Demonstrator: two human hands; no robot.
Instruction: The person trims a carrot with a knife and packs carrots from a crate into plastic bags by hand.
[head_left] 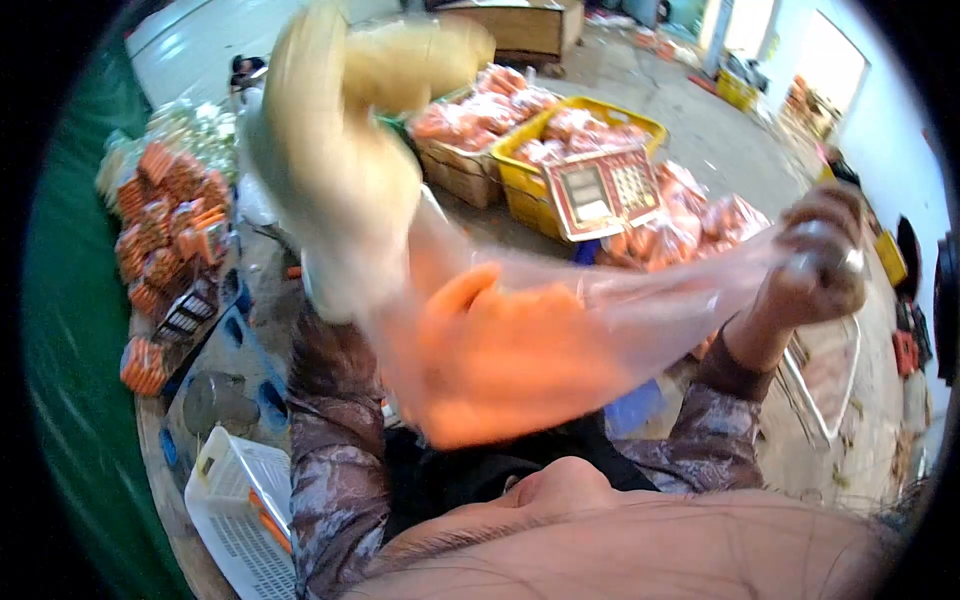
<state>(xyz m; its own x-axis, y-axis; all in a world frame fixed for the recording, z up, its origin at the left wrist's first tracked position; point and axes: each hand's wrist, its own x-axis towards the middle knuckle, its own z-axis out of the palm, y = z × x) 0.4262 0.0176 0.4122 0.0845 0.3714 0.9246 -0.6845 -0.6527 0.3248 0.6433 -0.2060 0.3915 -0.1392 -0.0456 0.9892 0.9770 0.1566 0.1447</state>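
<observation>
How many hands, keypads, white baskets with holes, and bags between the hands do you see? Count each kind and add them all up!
Hands: 2 (left hand, right hand)
Keypad: 1
White basket with holes: 1
Bag between the hands: 1
Total: 5

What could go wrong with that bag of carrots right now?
The clear bag stretches from the right hand towards the blurred, gloved left hand, so it might slip or tear, spilling the carrots. Swung forward, it could perhaps bump the keypad panel seen just beyond.
</observation>
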